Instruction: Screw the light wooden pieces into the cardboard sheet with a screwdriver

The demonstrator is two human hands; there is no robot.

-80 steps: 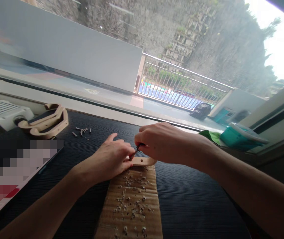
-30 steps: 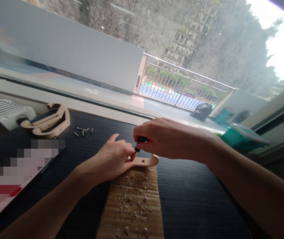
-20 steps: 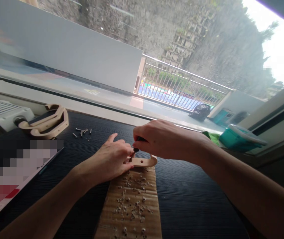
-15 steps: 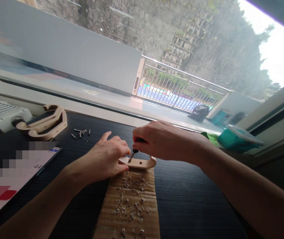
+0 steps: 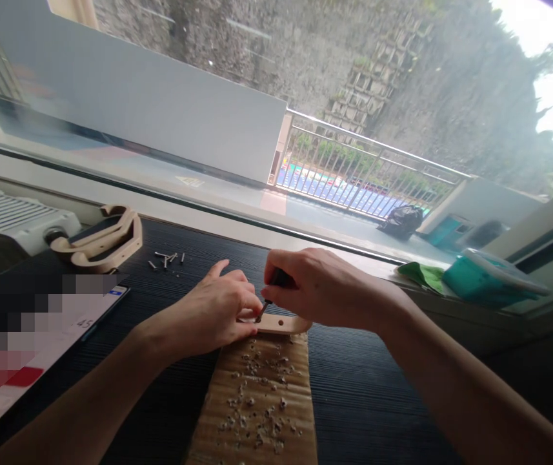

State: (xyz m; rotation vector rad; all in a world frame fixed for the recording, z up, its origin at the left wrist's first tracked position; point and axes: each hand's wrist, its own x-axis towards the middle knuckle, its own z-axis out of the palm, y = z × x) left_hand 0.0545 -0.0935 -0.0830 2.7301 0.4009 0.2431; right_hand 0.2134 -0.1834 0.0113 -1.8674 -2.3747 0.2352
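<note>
A curved wooden hook (image 5: 288, 324) lies across the far end of a long cardboard strip (image 5: 261, 394) that is pitted with many small holes. My left hand (image 5: 222, 307) pinches the hook's left end between thumb and fingers, pressing it onto the cardboard. In my right hand (image 5: 305, 284) is a screwdriver (image 5: 267, 303) with a dark handle, closed in the fist. Its shaft slants down to the hook's left hole, beside my left fingertips; the tip is partly hidden. The hook's other hole shows uncovered to the right.
Several loose screws (image 5: 168, 259) lie on the black table (image 5: 368, 394) beyond my left hand. More wooden hooks (image 5: 106, 242) sit at the left by a white heater (image 5: 19, 219). A phone (image 5: 48, 349) lies at the left; a green cloth (image 5: 421, 276) and teal container (image 5: 489, 278) are by the window.
The whole view has shifted, so things appear farther right and slightly lower. My right fist has turned a little on the screwdriver. My left hand still pins the hook.
</note>
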